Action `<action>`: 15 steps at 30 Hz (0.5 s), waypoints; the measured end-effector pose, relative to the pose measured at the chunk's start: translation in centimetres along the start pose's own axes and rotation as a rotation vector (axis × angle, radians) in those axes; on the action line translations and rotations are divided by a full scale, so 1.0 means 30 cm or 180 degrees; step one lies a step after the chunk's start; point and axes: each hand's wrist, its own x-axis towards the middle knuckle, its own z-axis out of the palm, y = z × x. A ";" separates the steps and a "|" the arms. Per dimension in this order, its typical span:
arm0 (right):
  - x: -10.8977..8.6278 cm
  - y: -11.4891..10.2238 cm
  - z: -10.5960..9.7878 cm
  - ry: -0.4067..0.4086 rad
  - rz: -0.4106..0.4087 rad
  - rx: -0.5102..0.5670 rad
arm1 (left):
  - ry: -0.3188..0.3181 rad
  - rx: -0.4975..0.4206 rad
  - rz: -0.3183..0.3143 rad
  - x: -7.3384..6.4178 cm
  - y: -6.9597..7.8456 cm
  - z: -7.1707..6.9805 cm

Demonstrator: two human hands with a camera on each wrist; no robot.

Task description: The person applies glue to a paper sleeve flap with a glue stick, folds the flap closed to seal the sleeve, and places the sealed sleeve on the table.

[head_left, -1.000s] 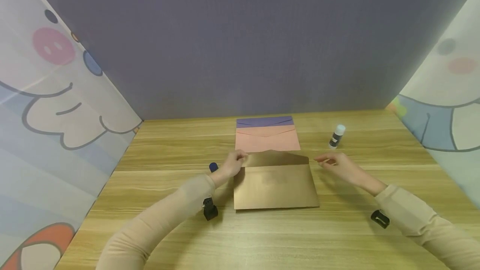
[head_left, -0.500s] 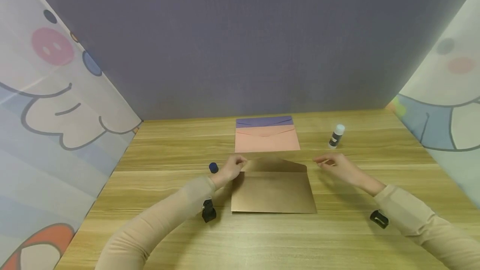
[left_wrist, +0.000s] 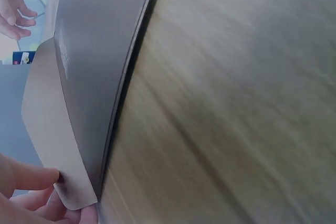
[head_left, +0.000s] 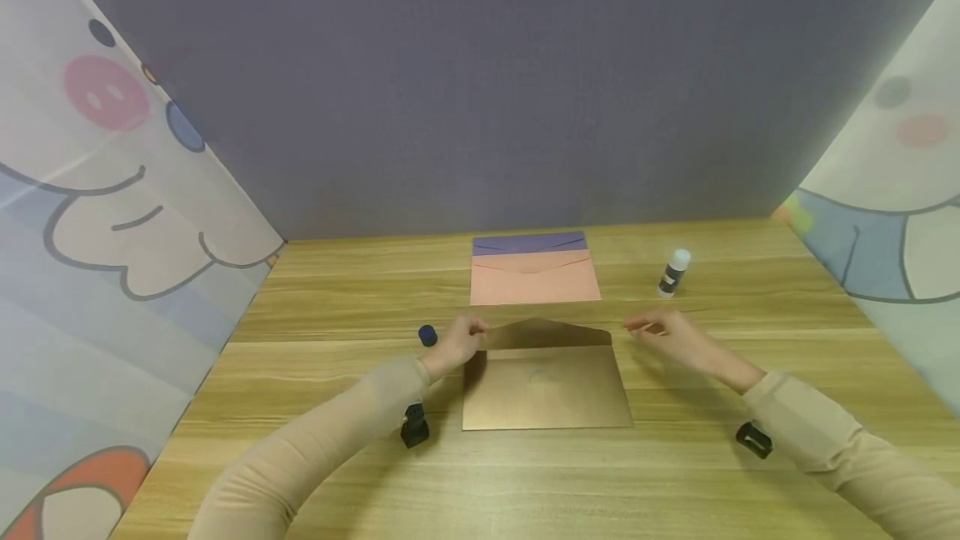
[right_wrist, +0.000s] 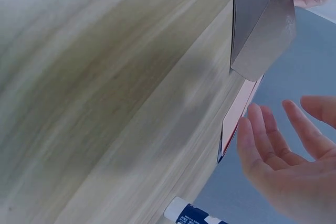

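Observation:
A gold-brown envelope (head_left: 546,390) lies on the wooden table in front of the person, its flap (head_left: 547,334) unfolded on the far side. My left hand (head_left: 456,344) pinches the flap's left corner between thumb and fingers, as the left wrist view shows the thumb (left_wrist: 37,177) on top of the paper. Just right of the envelope hovers my right hand (head_left: 678,340), apart from it. Its fingers are loosely spread and hold nothing in the right wrist view, where the hand (right_wrist: 289,166) is near the flap's other end (right_wrist: 257,61).
Behind the envelope lie a pink envelope (head_left: 534,286) and a purple one (head_left: 528,243), overlapping. A glue stick (head_left: 672,273) stands at the back right. A small dark blue cap (head_left: 427,335) is beside my left hand. A grey panel (head_left: 525,90) rises behind the table.
The gold-brown envelope has shifted toward the person and slightly left, uncovering more of the table before the pink envelope. The left hand has moved with it; the right hand has shifted slightly.

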 end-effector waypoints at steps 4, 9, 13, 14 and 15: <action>0.006 0.001 0.010 -0.0067 0.0008 0.0020 | 0.0050 0.0052 0.0113 0.001 -0.008 -0.003; 0.019 0.001 0.030 -0.0181 -0.0031 -0.0009 | 0.0140 0.0189 0.0401 -0.007 -0.005 -0.022; 0.027 -0.018 0.050 -0.0239 -0.0129 -0.0160 | 0.0360 0.0678 0.1016 -0.032 0.000 -0.040; 0.030 -0.022 0.056 -0.0247 -0.0171 -0.0229 | 0.0406 0.0873 0.1231 -0.040 0.001 -0.043; 0.032 -0.025 0.063 -0.0252 -0.0200 -0.0283 | 0.0430 0.1063 0.1455 -0.048 0.002 -0.045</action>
